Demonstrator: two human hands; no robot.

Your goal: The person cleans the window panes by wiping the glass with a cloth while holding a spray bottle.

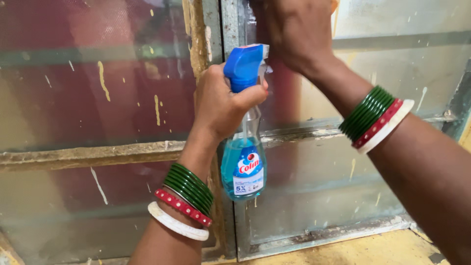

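Grimy window [98, 98] behind. Left hand [221, 100] closed around spray bottle [244, 167] neck, finger on trigger. Right hand [289, 32] pressed on pane, grip unclear.

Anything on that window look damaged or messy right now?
Yes. The window glass is flecked with yellowish paint drips, and the frame looks worn and chipped. The spray bottle in the left hand looks intact, no spill visible.
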